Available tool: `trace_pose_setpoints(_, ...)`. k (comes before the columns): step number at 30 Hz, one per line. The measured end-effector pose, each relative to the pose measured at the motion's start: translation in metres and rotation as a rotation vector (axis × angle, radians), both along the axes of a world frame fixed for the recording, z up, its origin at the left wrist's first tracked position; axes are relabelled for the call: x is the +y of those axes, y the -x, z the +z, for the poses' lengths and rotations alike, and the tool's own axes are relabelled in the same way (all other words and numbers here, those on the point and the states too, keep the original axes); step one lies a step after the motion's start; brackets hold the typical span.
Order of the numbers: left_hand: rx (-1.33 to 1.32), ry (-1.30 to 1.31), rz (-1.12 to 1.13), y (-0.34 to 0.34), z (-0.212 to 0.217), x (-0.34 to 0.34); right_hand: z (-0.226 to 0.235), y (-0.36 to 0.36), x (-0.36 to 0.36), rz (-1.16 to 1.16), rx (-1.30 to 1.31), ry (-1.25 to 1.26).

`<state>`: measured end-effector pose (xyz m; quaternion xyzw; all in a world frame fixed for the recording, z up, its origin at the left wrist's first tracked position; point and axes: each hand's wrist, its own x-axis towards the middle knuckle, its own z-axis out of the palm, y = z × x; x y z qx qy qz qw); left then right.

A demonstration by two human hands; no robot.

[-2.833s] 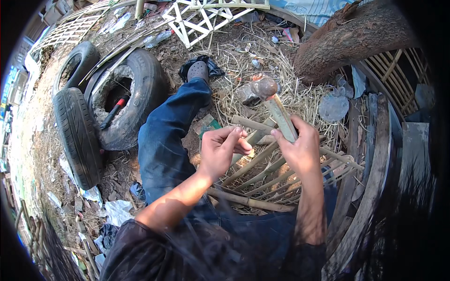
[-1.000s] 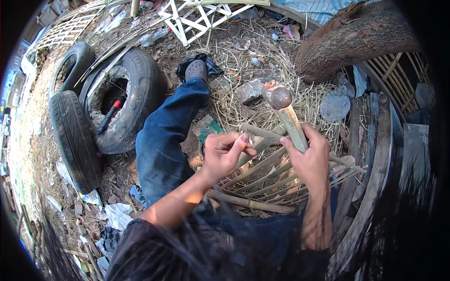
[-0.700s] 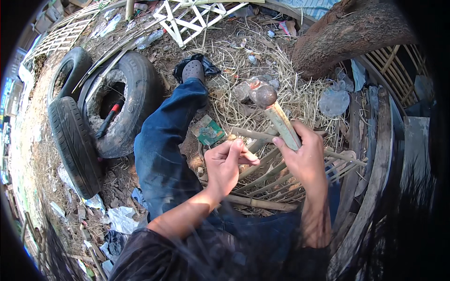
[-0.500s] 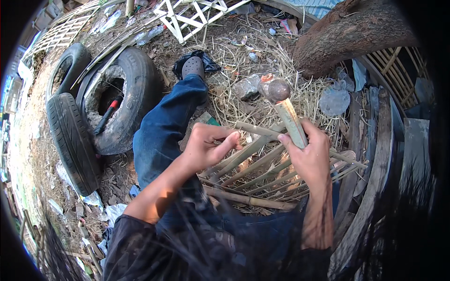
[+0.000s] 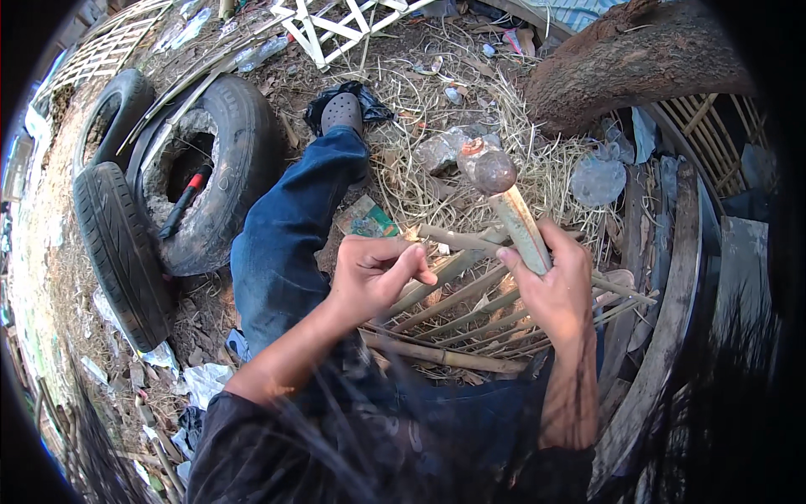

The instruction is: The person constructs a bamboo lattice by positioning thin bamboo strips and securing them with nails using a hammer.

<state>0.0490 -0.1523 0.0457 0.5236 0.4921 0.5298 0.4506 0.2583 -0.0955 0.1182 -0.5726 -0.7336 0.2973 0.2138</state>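
My right hand (image 5: pixel 554 290) is wrapped round the handle of a hammer (image 5: pixel 522 225), whose rounded, rusty head points up and away from me. The thumb of that hand lies by a bamboo stick (image 5: pixel 457 238) that runs across the top of a bamboo lattice (image 5: pixel 453 315). The lattice, made of several split strips, rests over my lap. Just left of the stick's splintered end, my left hand (image 5: pixel 378 273) is closed, thumb and fingertips pinched together. Whatever may be between those fingertips is too small to make out.
Old tyres (image 5: pixel 227 160) stand at the left, one with a red-and-black handled tool (image 5: pixel 186 200) in it. A thick tree trunk (image 5: pixel 630 63) leans in at the upper right. A stone (image 5: pixel 441 151) lies among straw-like shavings. Weathered planks (image 5: pixel 672 277) line the right side.
My left hand has shifted slightly right and down, its fingertips now just below the stick's end. The hammer stays in my right hand, nearly still. The view has tilted slightly.
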Motion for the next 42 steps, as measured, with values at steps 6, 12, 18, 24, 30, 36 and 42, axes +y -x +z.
trace_pose_setpoints(6,0.363,-0.167,-0.113,0.041,0.005,0.018,-0.010,0.013,0.002,0.081,0.007,-0.120)
trace_pose_setpoints(12,0.561,-0.167,0.130,0.011,0.009,0.018,-0.008,0.009,0.010,0.037,-0.029,-0.046)
trace_pose_setpoints(18,-0.060,0.112,0.319,-0.020,-0.013,-0.005,-0.017,0.016,0.011,0.060,0.023,-0.087)
trace_pose_setpoints(24,-0.974,0.317,0.302,-0.054,-0.017,0.001,-0.014,0.016,0.014,0.036,0.012,-0.067)
trace_pose_setpoints(30,0.578,-0.336,-0.224,0.047,0.004,0.030,-0.012,0.007,0.007,0.087,-0.009,-0.095)
trace_pose_setpoints(36,-0.327,0.105,0.263,-0.021,-0.017,-0.015,-0.021,0.021,0.002,0.075,0.053,-0.088)
trace_pose_setpoints(42,-0.548,0.116,0.189,-0.032,-0.021,-0.005,-0.011,0.013,-0.001,0.019,-0.010,-0.084)
